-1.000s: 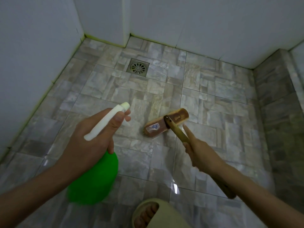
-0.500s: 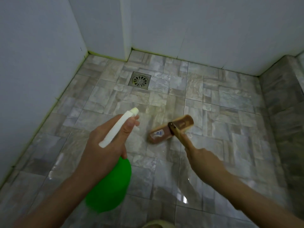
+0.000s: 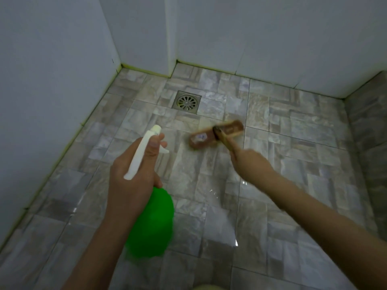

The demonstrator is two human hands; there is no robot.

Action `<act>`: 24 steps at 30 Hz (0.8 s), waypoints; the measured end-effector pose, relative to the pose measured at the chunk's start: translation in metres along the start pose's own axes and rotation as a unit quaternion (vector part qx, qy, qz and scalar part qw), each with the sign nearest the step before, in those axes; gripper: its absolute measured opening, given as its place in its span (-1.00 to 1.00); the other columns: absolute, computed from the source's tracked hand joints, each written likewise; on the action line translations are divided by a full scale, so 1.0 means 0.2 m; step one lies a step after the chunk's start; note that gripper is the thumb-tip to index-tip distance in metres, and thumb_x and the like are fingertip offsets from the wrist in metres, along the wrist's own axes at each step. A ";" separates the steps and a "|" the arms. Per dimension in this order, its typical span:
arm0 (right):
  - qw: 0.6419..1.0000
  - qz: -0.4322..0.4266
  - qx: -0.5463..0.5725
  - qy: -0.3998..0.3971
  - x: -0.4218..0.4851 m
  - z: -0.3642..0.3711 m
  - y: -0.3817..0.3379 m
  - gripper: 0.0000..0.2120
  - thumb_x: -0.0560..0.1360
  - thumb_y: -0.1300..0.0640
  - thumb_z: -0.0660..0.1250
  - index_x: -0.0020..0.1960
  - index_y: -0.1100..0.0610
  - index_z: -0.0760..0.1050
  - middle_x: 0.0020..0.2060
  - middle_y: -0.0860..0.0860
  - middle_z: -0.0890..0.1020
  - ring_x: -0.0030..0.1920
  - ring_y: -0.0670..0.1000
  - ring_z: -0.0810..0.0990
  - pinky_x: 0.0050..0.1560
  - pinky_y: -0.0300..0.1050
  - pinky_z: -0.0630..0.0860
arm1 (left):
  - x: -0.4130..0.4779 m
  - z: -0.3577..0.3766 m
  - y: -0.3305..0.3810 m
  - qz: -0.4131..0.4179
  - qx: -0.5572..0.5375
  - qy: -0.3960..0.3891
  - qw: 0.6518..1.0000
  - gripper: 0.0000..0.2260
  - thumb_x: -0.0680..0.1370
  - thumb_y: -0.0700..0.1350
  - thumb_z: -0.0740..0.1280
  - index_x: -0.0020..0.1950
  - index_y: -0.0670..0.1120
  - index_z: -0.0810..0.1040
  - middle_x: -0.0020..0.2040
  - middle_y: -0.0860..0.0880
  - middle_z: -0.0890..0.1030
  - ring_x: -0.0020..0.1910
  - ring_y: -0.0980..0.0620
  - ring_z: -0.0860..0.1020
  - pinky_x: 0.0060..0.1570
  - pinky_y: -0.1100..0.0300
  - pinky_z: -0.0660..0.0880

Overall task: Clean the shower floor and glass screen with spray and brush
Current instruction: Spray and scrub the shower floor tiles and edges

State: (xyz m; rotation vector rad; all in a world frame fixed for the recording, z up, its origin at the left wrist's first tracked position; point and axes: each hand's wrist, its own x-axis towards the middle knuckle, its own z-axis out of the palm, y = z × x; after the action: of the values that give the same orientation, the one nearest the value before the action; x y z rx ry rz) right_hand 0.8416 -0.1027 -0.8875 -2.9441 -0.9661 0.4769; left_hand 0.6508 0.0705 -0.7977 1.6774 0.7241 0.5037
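Head view: my brush (image 3: pixel 216 135) works the shower floor (image 3: pixel 293 143), its brown head flat on the tiles just short of the drain (image 3: pixel 187 100) and blurred as if in mid-stroke.
Right hand (image 3: pixel 251 164): closed round the wooden handle, forefinger laid along it toward the head.
Left hand (image 3: pixel 134 181): wrapped round the neck of the spray bottle (image 3: pixel 150 225), thumb on the white sprayer top, nozzle pointing at the floor left of the brush. The bottle hangs in the air, clear of the tiles.
Progress: by my reckoning the floor stage is under way, not finished. The tiles nearest me carry a wet shine with small glints. Those by the walls look duller, and I cannot tell whether they have been scrubbed.
Left to do: likely the rest of the floor, then the glass screen, which is nowhere in view.
Bottle contents: the green body is opaque, so I cannot tell how much is inside.
Drain: round metal grate in a square frame, set apart from the brush head. I can make out nothing lying on it.
Surroundings: plain pale walls at left and back, a yellowish seam along their foot, and a low tiled ledge (image 3: pixel 368 126) at right.
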 end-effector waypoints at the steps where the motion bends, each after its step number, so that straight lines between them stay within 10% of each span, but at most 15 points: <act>1: 1.000 -0.003 0.018 0.000 0.12 -0.02 -0.01 -0.38 0.65 0.15 0.02 0.51 -0.25 -0.23 -0.30 0.16 0.54 -0.45 0.06 0.43 -0.40 -0.08 0.42 | 0.00 0.01 -0.01 -0.004 -0.001 0.004 1.000 -0.67 0.55 0.17 0.17 0.09 0.05 0.64 -0.06 0.10 0.71 -0.59 0.14 0.47 -0.53 0.38 0.38; 9: 0.999 -0.023 -0.003 -0.027 -0.08 -0.01 -0.10 -0.35 0.66 0.12 0.02 0.50 -0.26 -0.33 -0.45 0.00 0.36 -0.50 -0.02 0.36 -0.43 -0.08 0.42 | -0.02 0.01 -0.04 -0.017 -0.014 0.003 1.000 -0.69 0.56 0.12 0.17 0.06 0.03 0.66 -0.54 0.03 0.52 -0.59 0.12 0.45 -0.53 0.41 0.35; 15: 0.999 -0.034 0.031 -0.007 0.56 -0.11 -0.17 -0.46 0.66 0.14 -0.01 0.55 -0.17 -0.13 -0.22 0.21 0.57 -0.45 0.01 0.39 -0.47 -0.11 0.28 | -0.04 0.03 -0.06 -0.027 -0.020 -0.006 0.999 -0.62 0.52 0.13 0.18 0.13 -0.05 0.66 -0.49 0.16 0.57 -0.59 0.13 0.44 -0.52 0.43 0.35; 24: 1.000 -0.021 0.017 0.011 0.20 0.00 -0.16 -0.37 0.65 0.14 0.02 0.52 -0.26 -0.25 -0.42 0.04 0.42 -0.48 0.01 0.41 -0.44 -0.09 0.41 | -0.02 -0.02 -0.04 -0.018 -0.042 0.026 0.999 -0.66 0.51 0.15 0.17 0.08 0.05 0.64 -0.45 0.14 0.59 -0.60 0.15 0.44 -0.56 0.43 0.32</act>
State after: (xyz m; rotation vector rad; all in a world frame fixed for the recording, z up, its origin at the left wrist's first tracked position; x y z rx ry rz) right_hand 0.8532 -0.0530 -0.8954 -2.8864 -1.0051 0.4542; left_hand 0.6426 0.0713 -0.8032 1.5745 0.7598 0.5480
